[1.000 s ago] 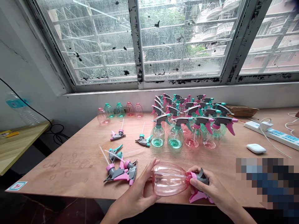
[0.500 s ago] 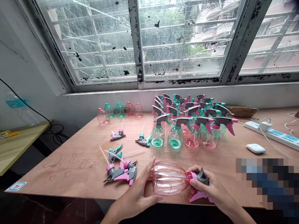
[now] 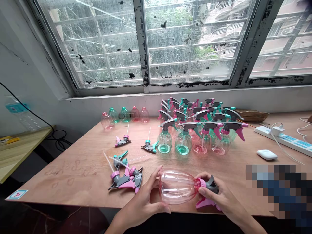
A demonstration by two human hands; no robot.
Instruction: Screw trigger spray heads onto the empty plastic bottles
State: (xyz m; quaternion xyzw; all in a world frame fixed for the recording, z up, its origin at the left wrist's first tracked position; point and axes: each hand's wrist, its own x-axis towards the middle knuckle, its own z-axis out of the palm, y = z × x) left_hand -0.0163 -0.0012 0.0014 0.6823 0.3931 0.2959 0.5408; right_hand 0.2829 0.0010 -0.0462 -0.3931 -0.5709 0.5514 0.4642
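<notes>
The pink bottle (image 3: 179,188) is lying sideways over the front edge of the bench (image 3: 80,159), its long axis running left to right between the hands. The right hand (image 3: 216,193), nearer the neck, is grasping the spray head (image 3: 211,184); the left hand (image 3: 147,196) is cupping the base, its firmness being unclear.
</notes>
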